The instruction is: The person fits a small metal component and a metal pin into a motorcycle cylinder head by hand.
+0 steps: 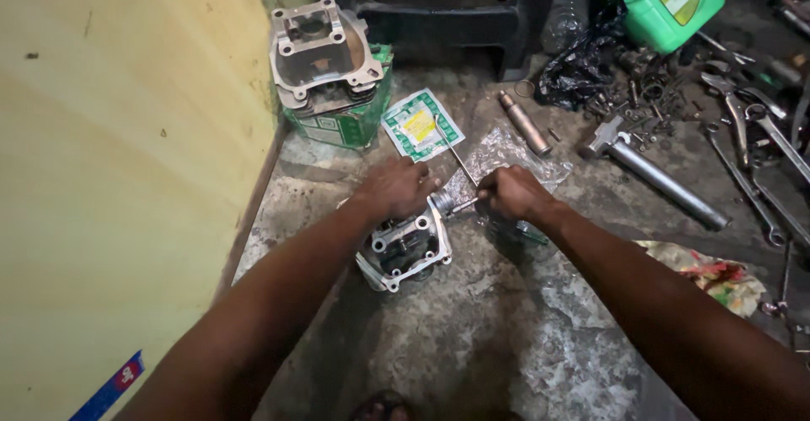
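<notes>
Bare concrete floor (pixel 472 337), stained and rough, with a yellow wall (pixel 126 176) on the left. All the work sits on the ground.

Left hand (pixel 398 189) is clamped over the top edge of a small metal engine head (pixel 403 252) that lies on the floor just in front of the wall, tilted a bit toward the camera. Right hand (pixel 513 193) is closed around a short metal tool (pixel 462 207) whose tip meets the side of the engine head. A thin rod (pixel 456 155) sticks up and away between the two hands; I cannot tell which hand, if either, carries it.

To do this step well, in my judgement:
- keep the left hand pressing the head flat, since it can rock on rough concrete
- hold the tool square to the part, no sideways load
- light is poor, so go by feel and slowly

Containers:
- green cardboard box (pixel 346 121) by the wall, with a second engine casting (pixel 325 50) sitting on top of it; inside of the box not visible
- green plastic jug (pixel 675 3) at the top right, contents not visible
- clear plastic bag (pixel 506 155) crumpled under the right hand, looks mostly flat
- flat green and white packet (pixel 420 126) beside the box, contents not visible
- black plastic bag (pixel 582 62) near the jug, small loose metal parts next to it

Spanners (pixel 751 168) and a long steel tube (pixel 666 180) lie well apart on the right.
</notes>
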